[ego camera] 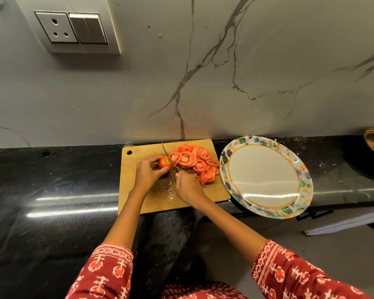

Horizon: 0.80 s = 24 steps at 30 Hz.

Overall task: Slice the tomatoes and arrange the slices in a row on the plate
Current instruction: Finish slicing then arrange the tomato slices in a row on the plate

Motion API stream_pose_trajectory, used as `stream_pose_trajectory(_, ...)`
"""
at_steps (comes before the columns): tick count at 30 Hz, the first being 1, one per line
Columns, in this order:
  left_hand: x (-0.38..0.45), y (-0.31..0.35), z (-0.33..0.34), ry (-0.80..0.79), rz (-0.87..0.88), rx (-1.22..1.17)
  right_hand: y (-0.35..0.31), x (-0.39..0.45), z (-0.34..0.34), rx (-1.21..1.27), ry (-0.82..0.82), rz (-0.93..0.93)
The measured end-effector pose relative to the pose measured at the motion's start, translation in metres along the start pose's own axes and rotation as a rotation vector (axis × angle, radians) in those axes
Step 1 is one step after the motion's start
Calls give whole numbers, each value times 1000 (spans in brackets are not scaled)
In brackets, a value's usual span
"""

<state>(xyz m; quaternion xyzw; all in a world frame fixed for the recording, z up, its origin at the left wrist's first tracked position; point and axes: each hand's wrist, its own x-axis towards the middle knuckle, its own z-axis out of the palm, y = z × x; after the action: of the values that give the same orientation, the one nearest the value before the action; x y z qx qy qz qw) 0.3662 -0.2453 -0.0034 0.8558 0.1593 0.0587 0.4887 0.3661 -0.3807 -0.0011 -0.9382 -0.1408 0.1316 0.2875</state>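
Head view, read from left to right: at about ten o'clock on the wall sits a socket and switch plate (70, 25), with no lettering I can read on it. On the black countertop (52, 190) lies a wooden cutting board (138, 203), close to the middle of the picture.

Over the board's left half, the left hand (148, 174) is closed around the remaining tomato (165, 164), fingertips curled over its top and near side. A small green spot on its skin may be a stem scar or a sticker; it is too small to read. Just to its right the knife (168, 157) stands with the blade against the tomato's cut side, tip pointing toward twelve o'clock. The right hand (188, 188) is wrapped around the handle, which it hides.

Toward two o'clock on the board lies a loose heap of tomato slices (197, 162), overlapping one another.

At three o'clock from the board, just beside it, rests the floral-rimmed plate (266, 210), bare of slices and overhanging the counter's front edge.

I judge the slices light, soft, wet and slippery, apt to tear or shed seeds; each is best lifted gently by its firmer skin rim, or slid onto the blade. The shrinking tomato will probably want a firm but light hold with fingertips tucked away from the blade.
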Motion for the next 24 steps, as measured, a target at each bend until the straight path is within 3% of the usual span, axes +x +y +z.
stream_pose_trajectory(16, 11, -2, -2, -1, -62, 33, -9, -5, -3, -54, -38, 49)
stream_pose_trajectory(24, 10, -1, -3, -30, 4, 74, -19, 7, -7, -105, -56, 81)
